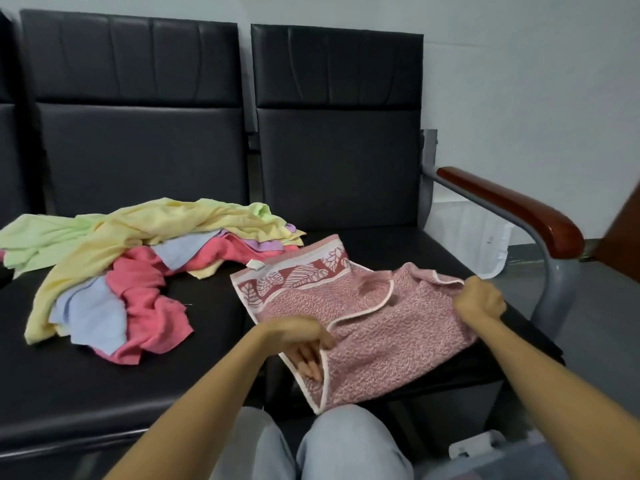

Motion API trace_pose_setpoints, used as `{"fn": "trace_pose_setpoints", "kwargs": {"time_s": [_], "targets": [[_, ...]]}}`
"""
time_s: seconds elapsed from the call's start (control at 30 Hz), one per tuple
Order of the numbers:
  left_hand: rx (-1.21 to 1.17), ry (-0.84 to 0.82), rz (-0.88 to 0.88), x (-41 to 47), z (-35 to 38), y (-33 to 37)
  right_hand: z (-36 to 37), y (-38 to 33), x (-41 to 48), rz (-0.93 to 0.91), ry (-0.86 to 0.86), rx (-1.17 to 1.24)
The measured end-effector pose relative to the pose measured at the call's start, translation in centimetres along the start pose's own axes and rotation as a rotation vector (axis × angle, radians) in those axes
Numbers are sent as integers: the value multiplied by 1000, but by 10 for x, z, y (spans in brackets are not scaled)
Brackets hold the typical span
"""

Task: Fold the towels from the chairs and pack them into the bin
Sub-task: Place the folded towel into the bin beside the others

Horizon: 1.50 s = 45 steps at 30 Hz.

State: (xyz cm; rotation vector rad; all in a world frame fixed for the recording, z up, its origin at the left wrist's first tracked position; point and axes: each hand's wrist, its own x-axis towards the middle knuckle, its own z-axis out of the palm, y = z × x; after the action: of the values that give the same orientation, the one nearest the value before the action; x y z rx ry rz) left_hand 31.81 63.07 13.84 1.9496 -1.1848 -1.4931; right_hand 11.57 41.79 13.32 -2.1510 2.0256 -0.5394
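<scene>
**A:** Where's the pink towel (374, 327)?

**B:** Rumpled on the right chair seat (433, 251), reaching its front edge. The left hand (304, 341) pinches the near hem with its fingers tucked under. The right hand (479, 301) is curled round the right edge.

**A:** How to fold it well?

**B:** I'd pull it taut, flatten the ruck, then match corners. The loose pile (138, 258) lies on the left seat.

Pink speckled towel (384, 327) — leaf-patterned border; pile (114, 258) yellow, green, blue, coral; chairs (138, 133) black.
</scene>
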Motion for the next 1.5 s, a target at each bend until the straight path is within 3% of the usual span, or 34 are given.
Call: {"fn": "trace_pose_setpoints", "kwargs": {"time_s": [0.1,0.2,0.27,0.47,0.7,0.8,0.9,1.0,1.07,1.23,1.3,1.4,1.5], "targets": [[118,83,-31,16,2,23,-3,12,0,23,-58,7],[282,371,9,38,10,45,-6,17,-1,19,-116,-1],[399,472,78,53,21,57,-7,17,0,7,-137,-14],[503,477,119,101,52,68,-16,38,11,11,-177,-125],[290,378,321,123,59,86,-39,66,28,77,-402,-321],[533,420,282,113,52,96,-34,59,31,16,-408,-388],[833,314,67,93,41,103,-22,44,32,-101,-332,-280],[669,137,-223,74,30,103,-9,24,31,-120,-357,-95],[585,129,-260,67,27,100,-2,12,32,-48,-371,71],[693,616,183,88,43,85,9,6,39,92,-207,300],[650,730,250,95,48,85,7,6,42,79,-130,377],[289,848,314,90,39,94,-3,1,44,-1,5,493],[-71,1039,309,70,3,99,-13,-17,53,-88,24,646]]}}
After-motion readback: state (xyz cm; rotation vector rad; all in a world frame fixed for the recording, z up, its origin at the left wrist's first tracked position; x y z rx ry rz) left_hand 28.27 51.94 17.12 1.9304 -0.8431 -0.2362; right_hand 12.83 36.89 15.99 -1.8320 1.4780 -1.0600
